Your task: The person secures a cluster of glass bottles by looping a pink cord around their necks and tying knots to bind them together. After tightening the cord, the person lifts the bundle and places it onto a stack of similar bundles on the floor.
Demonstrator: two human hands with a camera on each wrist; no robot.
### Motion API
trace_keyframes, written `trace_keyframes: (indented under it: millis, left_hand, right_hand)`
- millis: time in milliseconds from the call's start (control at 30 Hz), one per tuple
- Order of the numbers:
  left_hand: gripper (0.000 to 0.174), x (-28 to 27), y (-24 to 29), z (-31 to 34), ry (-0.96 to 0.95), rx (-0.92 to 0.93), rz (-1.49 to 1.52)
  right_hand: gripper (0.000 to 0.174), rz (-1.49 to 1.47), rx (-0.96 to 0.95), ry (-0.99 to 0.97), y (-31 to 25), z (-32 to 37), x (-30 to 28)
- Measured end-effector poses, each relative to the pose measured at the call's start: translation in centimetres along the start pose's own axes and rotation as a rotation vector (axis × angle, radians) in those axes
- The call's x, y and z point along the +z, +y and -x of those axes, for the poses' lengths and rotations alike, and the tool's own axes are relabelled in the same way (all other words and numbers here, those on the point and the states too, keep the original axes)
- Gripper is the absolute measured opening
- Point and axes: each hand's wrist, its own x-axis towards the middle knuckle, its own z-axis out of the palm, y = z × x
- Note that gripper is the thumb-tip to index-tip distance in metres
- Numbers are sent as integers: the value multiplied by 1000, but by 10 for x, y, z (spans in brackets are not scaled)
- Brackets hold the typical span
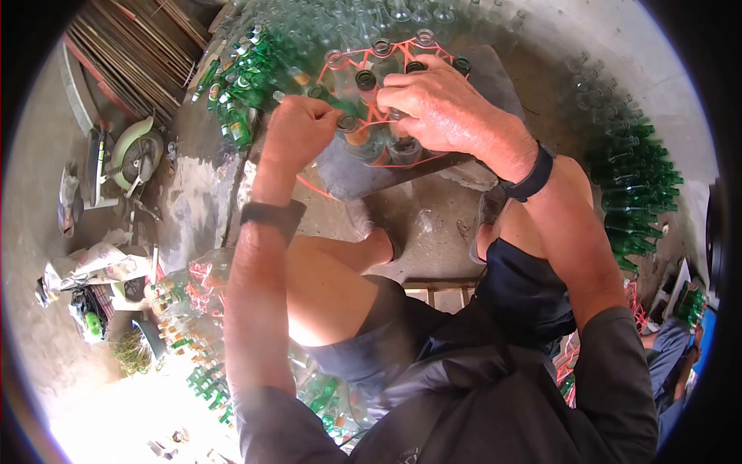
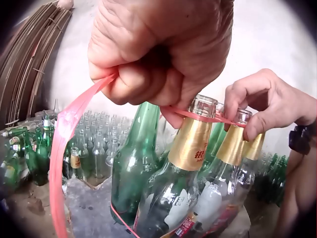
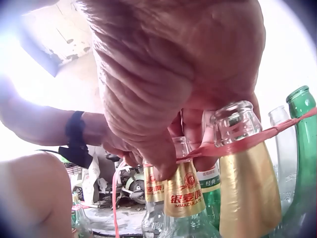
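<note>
A bundle of glass bottles [image 1: 369, 116], green and clear with gold foil necks, stands on a stone slab [image 1: 483, 85] in front of my knees. A red plastic strap [image 1: 402, 52] runs round the necks. My left hand [image 1: 300, 130] is a fist on the bundle's near left side. It grips the strap [image 2: 74, 124], which stretches taut from the fist [image 2: 158, 54] to a clear bottle's neck [image 2: 193, 139]. My right hand [image 1: 437, 104] lies over the bottle tops, its fingers [image 2: 257, 106] curled onto the strap at the necks. From the right wrist, the fingers [image 3: 163, 114] pinch the strap [image 3: 237, 144] beside a clear bottle [image 3: 237, 121].
Loose green and clear bottles are heaped at the back left [image 1: 247, 73] and at the right [image 1: 638, 193]. Tied bundles [image 1: 193, 309] lie at my lower left. A circular saw [image 1: 137, 155] and wooden slats [image 1: 135, 42] are at the left. Another person's sleeve [image 1: 671, 348] shows at the lower right.
</note>
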Motion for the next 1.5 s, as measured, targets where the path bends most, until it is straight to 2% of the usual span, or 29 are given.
trace_keyframes:
  millis: [200, 267, 333, 400, 467, 667, 900, 1167, 1333, 1400, 1433, 1500]
  left_hand:
    - [21, 39, 38, 33, 27, -202, 309]
    - [22, 57, 58, 44, 85, -183, 373]
    - [27, 77, 68, 49, 289, -165, 427]
    - [26, 84, 76, 58, 291, -210, 495]
    - [21, 94, 76, 64, 450, -136, 513]
    - [15, 101, 75, 74, 592, -49, 493]
    - [11, 111, 77, 86, 623, -134, 637]
    - [15, 114, 61, 79, 468, -274, 883]
    - [21, 115, 59, 72, 509, -280, 814]
    - [24, 114, 62, 70, 528, -305, 770]
    - [27, 114, 62, 70, 531, -333, 788]
    - [31, 114, 61, 68, 539, -363, 809]
  right_hand:
    - [13, 5, 8, 24, 23, 10, -19]
    - [17, 53, 79, 64, 32, 12, -19]
    - [19, 69, 101, 66, 35, 12, -18]
    - [19, 34, 99, 81, 36, 13, -17]
    - [20, 21, 104, 82, 38, 14, -16]
    - [23, 20, 105, 109, 38, 17, -14]
    - [22, 19, 86, 149, 39, 17, -13]
    - [30, 18, 36, 153, 40, 17, -13]
    - [30, -70, -36, 136, 17, 9, -19]
    - [28, -146, -37, 47, 5, 7, -17]
    - [28, -145, -39, 44, 0, 6, -17]
    - [19, -77, -20, -86, -9, 2, -17]
